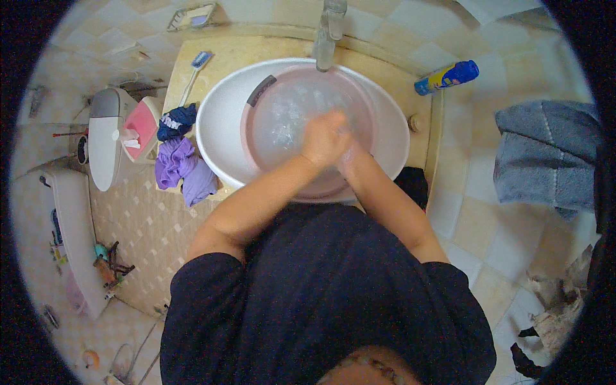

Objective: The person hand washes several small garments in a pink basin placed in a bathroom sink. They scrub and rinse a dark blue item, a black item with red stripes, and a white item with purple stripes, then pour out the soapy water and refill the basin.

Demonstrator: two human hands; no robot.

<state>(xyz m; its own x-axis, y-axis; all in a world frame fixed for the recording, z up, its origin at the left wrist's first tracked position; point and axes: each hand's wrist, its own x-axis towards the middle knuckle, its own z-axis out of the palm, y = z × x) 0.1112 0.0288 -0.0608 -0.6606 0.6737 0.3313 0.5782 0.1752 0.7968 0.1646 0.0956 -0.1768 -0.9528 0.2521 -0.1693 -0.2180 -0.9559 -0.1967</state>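
Note:
My left hand [326,137] and my right hand [347,150] are pressed together over a pink plastic basin [248,139]. The left fingers curl over the right hand, and both hands are slightly blurred. Whether anything is between them cannot be made out. White suds cling around my right wrist. Cloudy water [288,106] with patches of foam and bubbles fills the basin. A dark grip piece marks the basin's upper left rim. The basin sits inside a white oval sink [216,120], beneath a metal faucet [325,48].
Left on the yellowish counter [231,48] lie a brush [195,72], dark blue cloth [178,122] and purple cloth [183,163]. A blue spray can [447,78] and black cloth [413,185] are at right. A toilet [103,149] and pink-lidded bin [143,127] stand left; a grey towel [544,154] hangs right.

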